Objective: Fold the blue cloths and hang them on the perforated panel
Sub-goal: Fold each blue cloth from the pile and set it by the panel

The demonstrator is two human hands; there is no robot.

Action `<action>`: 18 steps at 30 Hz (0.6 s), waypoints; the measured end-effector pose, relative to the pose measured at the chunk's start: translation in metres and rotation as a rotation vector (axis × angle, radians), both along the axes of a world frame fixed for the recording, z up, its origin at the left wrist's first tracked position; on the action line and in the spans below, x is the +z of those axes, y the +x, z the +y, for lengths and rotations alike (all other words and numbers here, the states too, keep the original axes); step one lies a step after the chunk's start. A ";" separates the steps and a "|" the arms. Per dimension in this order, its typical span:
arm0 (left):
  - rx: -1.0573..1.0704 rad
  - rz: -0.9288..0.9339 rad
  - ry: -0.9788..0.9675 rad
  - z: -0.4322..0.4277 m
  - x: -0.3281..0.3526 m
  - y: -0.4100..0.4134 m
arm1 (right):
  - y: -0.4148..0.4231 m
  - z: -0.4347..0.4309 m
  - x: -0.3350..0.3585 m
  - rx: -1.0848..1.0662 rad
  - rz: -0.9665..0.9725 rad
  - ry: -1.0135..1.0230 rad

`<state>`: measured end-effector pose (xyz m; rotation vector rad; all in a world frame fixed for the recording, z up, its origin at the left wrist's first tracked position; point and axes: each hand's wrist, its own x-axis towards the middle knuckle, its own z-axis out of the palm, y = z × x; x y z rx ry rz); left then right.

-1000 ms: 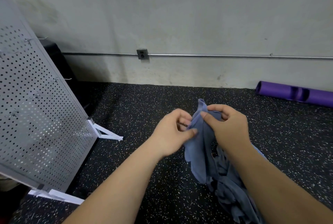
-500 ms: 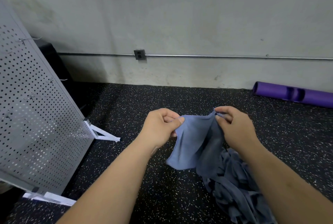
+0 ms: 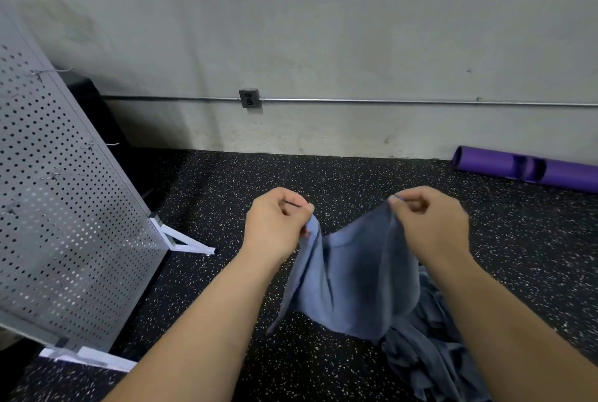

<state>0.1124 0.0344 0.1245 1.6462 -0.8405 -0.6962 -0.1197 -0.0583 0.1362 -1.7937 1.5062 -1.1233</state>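
Toward six o'clock our left hand (image 3: 275,227) and right hand (image 3: 430,227) pinch the cloth (image 3: 352,275) open for folding; next, corners must meet

No lettering, label, brand or number can be read on the blue cloth (image 3: 356,275) before me or anywhere around it.

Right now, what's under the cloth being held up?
Under the held cloth: speckled floor and a heap of darker blue cloths at lower right. The cloth hides part of the heap; count unclear.
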 end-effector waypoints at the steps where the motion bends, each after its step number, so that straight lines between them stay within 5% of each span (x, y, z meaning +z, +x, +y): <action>1: -0.053 0.050 0.006 0.000 0.002 -0.003 | 0.006 0.004 0.002 0.074 -0.035 0.002; 8: -0.325 0.293 0.036 0.003 0.016 -0.026 | 0.028 0.026 0.005 0.415 -0.065 0.016; 18: -0.318 -0.017 -0.023 0.007 0.018 -0.023 | 0.026 0.030 0.009 0.403 -0.066 -0.052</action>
